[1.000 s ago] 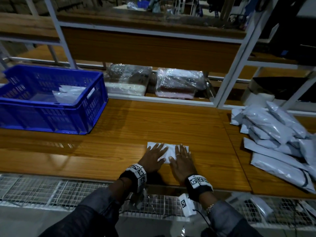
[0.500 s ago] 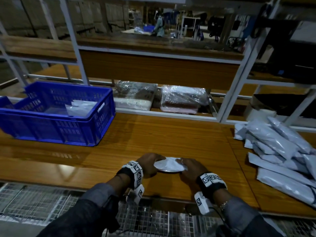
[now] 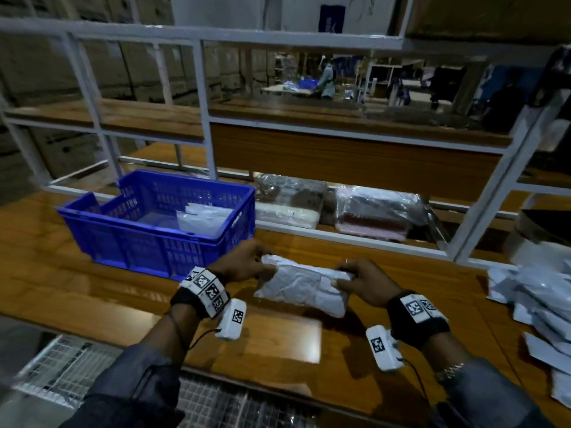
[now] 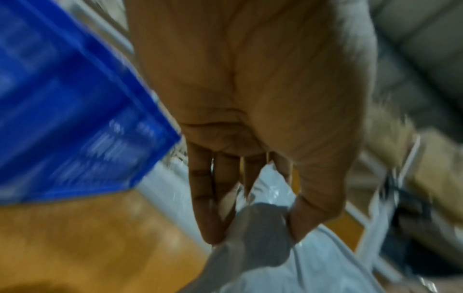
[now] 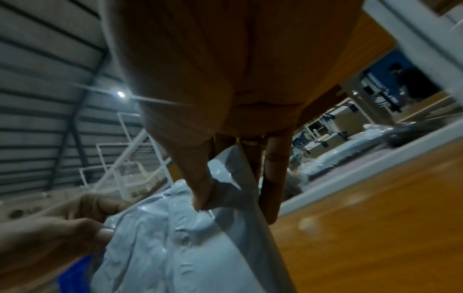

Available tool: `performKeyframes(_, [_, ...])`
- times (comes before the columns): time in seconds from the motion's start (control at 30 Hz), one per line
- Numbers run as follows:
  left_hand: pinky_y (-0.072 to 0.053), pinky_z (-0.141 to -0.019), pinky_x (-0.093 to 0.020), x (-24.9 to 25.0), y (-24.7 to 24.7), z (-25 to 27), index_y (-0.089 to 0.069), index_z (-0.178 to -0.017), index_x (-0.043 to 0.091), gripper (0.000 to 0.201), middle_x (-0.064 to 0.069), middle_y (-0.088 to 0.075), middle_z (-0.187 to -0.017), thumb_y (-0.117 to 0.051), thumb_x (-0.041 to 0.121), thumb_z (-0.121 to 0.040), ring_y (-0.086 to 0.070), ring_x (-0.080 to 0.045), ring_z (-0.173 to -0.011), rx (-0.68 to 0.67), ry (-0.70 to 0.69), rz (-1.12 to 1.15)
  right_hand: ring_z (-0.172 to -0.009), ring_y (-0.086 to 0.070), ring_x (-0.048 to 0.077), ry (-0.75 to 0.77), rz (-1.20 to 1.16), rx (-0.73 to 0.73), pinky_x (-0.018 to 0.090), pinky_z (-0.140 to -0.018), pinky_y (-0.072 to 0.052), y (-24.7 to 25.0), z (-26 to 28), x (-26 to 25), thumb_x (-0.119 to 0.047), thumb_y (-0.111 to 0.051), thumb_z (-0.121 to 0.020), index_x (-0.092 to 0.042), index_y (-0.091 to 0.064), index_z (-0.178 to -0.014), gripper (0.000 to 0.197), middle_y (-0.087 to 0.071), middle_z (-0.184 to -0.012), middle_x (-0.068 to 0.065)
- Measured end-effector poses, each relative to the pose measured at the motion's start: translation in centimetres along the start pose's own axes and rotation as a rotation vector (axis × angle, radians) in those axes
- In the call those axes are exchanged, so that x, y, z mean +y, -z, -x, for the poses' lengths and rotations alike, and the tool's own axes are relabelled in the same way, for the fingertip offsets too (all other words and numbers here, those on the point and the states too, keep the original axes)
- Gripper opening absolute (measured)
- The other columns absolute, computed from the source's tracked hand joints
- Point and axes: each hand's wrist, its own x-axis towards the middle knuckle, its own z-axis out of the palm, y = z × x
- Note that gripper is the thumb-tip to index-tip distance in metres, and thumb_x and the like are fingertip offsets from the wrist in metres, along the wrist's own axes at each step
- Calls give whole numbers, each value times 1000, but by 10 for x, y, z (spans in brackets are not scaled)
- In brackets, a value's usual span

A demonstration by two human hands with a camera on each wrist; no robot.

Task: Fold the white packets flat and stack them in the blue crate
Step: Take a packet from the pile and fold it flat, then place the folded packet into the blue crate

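White plastic packet point(image 3: 304, 287), folded and crumpled, held raised over the wooden surface point(image 3: 92, 291) between my two hands. My left hand point(image 3: 244, 262) pinches its left end between thumb and fingertips point(image 4: 208, 228); the other fingers lie close together, nearly straight. My right hand point(image 3: 360, 284) pinches the right end, thumb on top and fingers point(image 5: 271, 190) behind the folded edge. Neither hand touches the surface. Blue crate point(image 3: 160, 239) stands just beyond and left of my left hand, its near corner close to the wrist, with flat white packets point(image 3: 205, 219) already inside. Bare wood lies beneath and between the hands. A heap of unfolded packets point(image 3: 537, 301) sits well to the right of my right hand. White shelf frame point(image 3: 349, 237) runs beyond both hands.
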Motion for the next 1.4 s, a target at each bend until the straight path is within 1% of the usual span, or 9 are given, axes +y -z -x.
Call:
performKeyframes(0.1, [-60, -74, -35, 2, 50, 17, -76, -111, 12, 29, 0, -78, -95, -78, 30, -89, -75, -15, -84, 136, -67, -2, -78, -66, -1, 101, -73, 79, 14, -68, -48, 5, -24, -43, -20, -80, -86, -20, -75, -95, 10, -73, -88, -8])
performKeyframes(0.17, [-62, -75, -43, 2, 80, 27, -76, -114, 18, 38, -2, -77, -99, -82, 39, -83, -74, -20, -88, 205, -88, 14, -80, -65, -4, 142, -111, 126, 12, -68, -47, 5, -42, -64, -21, -82, -84, -16, -75, -101, 20, -73, -92, -10])
performKeyframes(0.37, [-62, -78, -50, -5, 154, 42, -74, -116, 7, 36, -7, -77, -106, -78, 21, -83, -75, -26, -95, 290, -82, 71, -84, -67, 1, 263, -181, 150, 17, -68, -51, 0, -92, -113, -20, -82, -84, -20, -75, -106, 24, -74, -97, -11])
performKeyframes(0.6, [-56, -72, -23, -21, 212, 37, -71, -115, 0, 29, 12, -74, -74, -74, 3, -86, -72, -5, -79, 397, -23, 12, -89, -66, 0, 399, -170, 101, 27, -77, -56, -5, -174, -136, -19, -82, -83, -40, -69, -102, 31, -71, -95, -25])
performKeyframes(0.73, [-53, -64, -26, -28, 247, 36, -74, -107, 7, 27, -6, -67, -68, -78, 12, -82, -64, -7, -69, 442, 5, -39, -96, -65, 5, 438, -137, 108, 30, -79, -53, -12, -231, -142, -29, -82, -84, -27, -73, -114, 31, -72, -105, -10])
performKeyframes(0.9, [-48, -58, -19, -54, 293, 18, -74, -106, -1, 35, 7, -68, -62, -82, 18, -77, -61, -1, -59, 454, 50, -130, -87, -62, 0, 482, -72, 164, 22, -76, -49, -20, -283, -164, -24, -85, -79, -21, -74, -115, 37, -72, -102, -11])
performKeyframes(1.07, [-50, -58, -23, -106, 335, -14, -75, -100, 6, 29, 3, -72, -69, -86, 17, -76, -63, -9, -60, 328, 99, -202, -94, -66, 8, 383, 48, 108, 35, -83, -58, -41, -336, -168, -32, -87, -77, -22, -73, -117, 43, -72, -109, -7])
performKeyframes(1.2, [-62, -68, -36, -160, 356, -38, -72, -95, -5, 27, -24, -74, -85, -86, 8, -75, -71, -30, -73, 155, 115, -114, -88, -63, 7, 294, 173, 84, 22, -72, -50, -63, -370, -169, -33, -88, -74, -25, -73, -107, 37, -67, -99, -12])
performKeyframes(1.4, [-62, -58, -39, -244, 357, -80, -72, -94, 3, 30, 8, -71, -67, -90, 18, -75, -69, -11, -61, -206, 147, -314, -80, -56, 9, 26, 329, -121, 12, -59, -37, -104, -409, -156, -33, -87, -76, -23, -66, -99, 32, -58, -85, -11])
